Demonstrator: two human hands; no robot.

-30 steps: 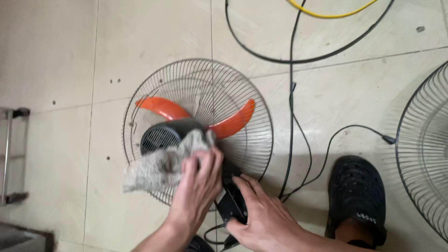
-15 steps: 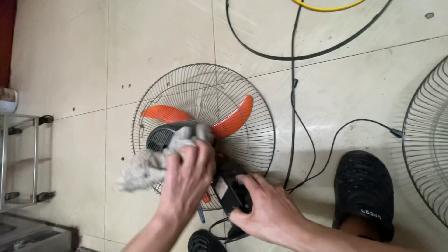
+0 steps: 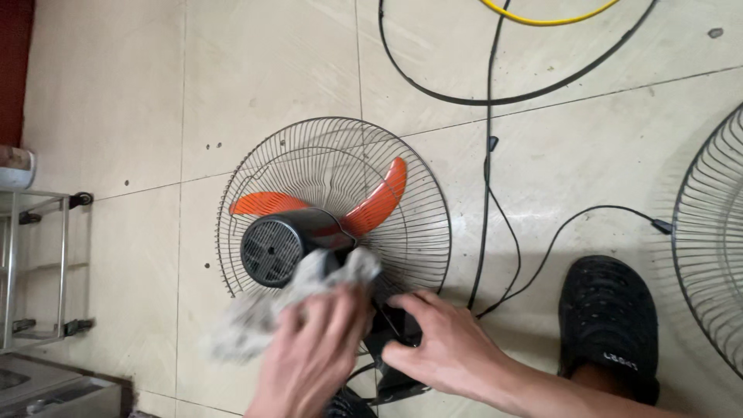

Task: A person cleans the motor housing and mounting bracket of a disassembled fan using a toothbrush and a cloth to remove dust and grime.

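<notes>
Hands work close together at the foot of a fan lying on the tiled floor (image 3: 116,93). The left hand (image 3: 313,356) presses a grey rag (image 3: 255,313) against the black motor housing (image 3: 282,244), fingers closed over the cloth. The right hand (image 3: 445,352) grips the fan's black base (image 3: 395,329). Orange blades (image 3: 379,201) sit inside the wire guard (image 3: 422,232). Black cables (image 3: 487,193) trail past a black shoe (image 3: 607,325), with a second wire guard (image 3: 708,232) at the right edge.

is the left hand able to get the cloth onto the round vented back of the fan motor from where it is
Probably yes: the left hand presses the grey cloth against the black motor housing, and the vented back beside it lies uncovered, nothing between.
</notes>
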